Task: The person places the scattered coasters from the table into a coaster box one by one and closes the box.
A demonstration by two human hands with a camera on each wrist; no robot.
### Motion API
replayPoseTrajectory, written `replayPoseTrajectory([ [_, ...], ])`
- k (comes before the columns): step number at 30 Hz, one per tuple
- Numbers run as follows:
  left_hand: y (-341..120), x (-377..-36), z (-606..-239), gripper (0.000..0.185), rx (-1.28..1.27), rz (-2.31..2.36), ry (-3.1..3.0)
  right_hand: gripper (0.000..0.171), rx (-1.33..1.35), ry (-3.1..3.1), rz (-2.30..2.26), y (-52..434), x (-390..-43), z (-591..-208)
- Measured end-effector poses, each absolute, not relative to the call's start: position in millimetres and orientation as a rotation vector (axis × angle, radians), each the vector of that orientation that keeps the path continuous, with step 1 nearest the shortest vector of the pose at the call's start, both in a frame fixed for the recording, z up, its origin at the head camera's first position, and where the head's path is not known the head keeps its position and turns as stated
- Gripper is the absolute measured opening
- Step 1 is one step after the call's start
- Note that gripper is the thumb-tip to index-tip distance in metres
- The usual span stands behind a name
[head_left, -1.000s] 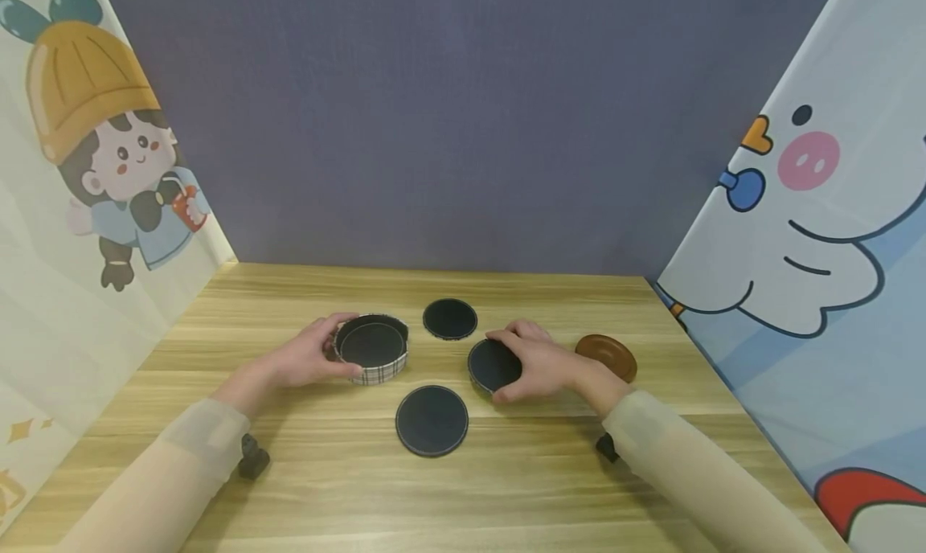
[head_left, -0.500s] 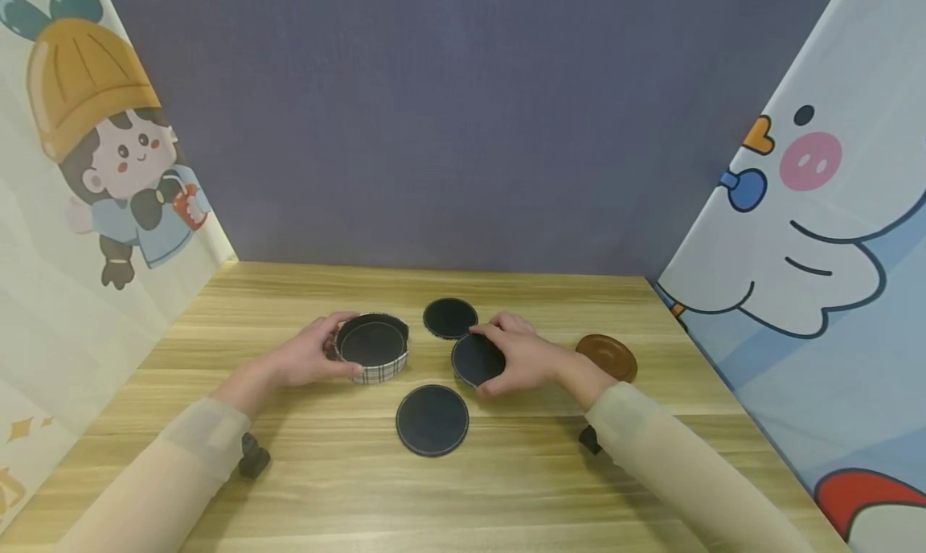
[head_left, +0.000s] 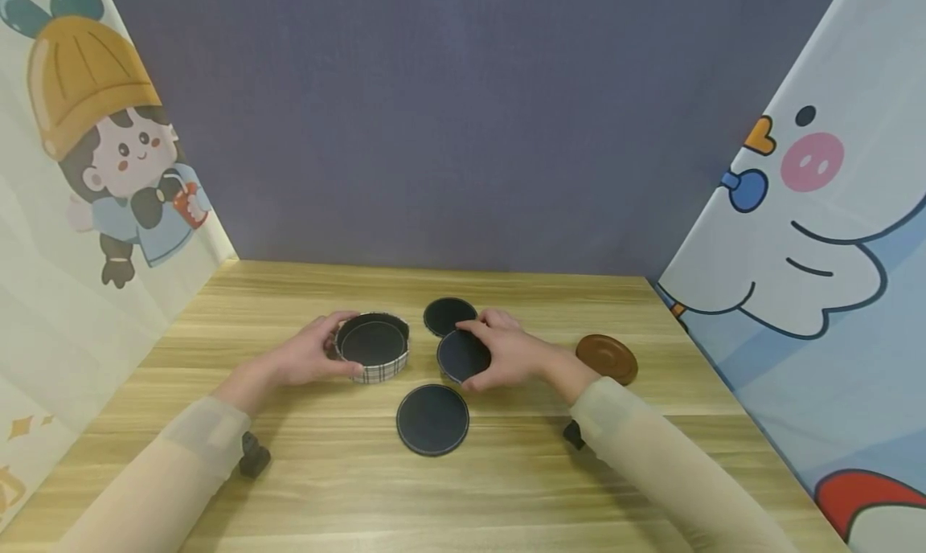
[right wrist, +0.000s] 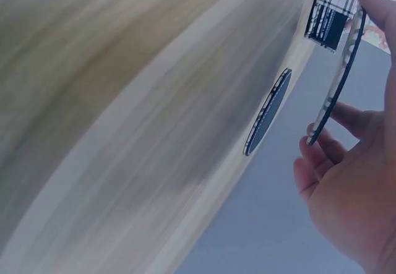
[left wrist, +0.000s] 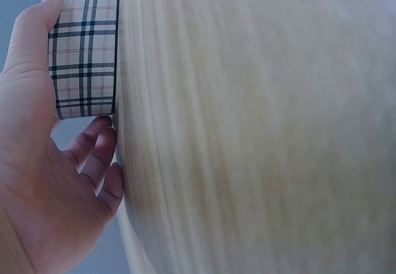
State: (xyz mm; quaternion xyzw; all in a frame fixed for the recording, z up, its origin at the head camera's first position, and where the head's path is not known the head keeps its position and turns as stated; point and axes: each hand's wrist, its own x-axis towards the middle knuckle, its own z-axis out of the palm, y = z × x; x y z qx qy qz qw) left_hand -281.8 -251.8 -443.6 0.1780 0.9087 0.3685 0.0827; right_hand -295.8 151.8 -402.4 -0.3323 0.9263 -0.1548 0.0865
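A round plaid-sided holder (head_left: pixel 372 348) (left wrist: pixel 85 45) (right wrist: pixel 332 8) with a dark inside stands on the wooden table (head_left: pixel 325 464). My left hand (head_left: pixel 313 356) (left wrist: pixel 37 162) grips its left side, thumb on the wall. My right hand (head_left: pixel 499 352) (right wrist: pixel 352 181) holds a dark round coaster (head_left: pixel 461 356) (right wrist: pixel 337 79) tilted, lifted off the table, just right of the holder. Another dark coaster (head_left: pixel 432 419) (right wrist: pixel 267 112) lies flat in front. A third (head_left: pixel 446 313) lies behind, partly covered by my fingers.
A brown round coaster (head_left: pixel 607 358) lies at the right, near the cartoon-printed cloth wall (head_left: pixel 832 239). A second printed cloth (head_left: pixel 79 199) closes the left side and a grey-blue wall stands behind. Small black objects (head_left: pixel 253 455) sit under both wrists.
My right hand has carried the dark coaster leftwards, from the table's right middle towards the plaid holder. My left hand and the holder have stayed put.
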Motion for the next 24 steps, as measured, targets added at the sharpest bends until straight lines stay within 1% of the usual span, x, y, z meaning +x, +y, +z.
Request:
replayPoseTrajectory([
  [14, -252.2, -280.9, -443.3, 0.109, 0.536, 1.086, 2.725, 0.111, -1.046, 2.783, -0.415, 127.5, -306.9, -395.3],
  [24, -252.5, -280.1, -443.1, 0.109, 0.548, 1.086, 2.727, 0.108, -1.070, 2.773, -0.455, 102.8, -311.3, -391.7],
])
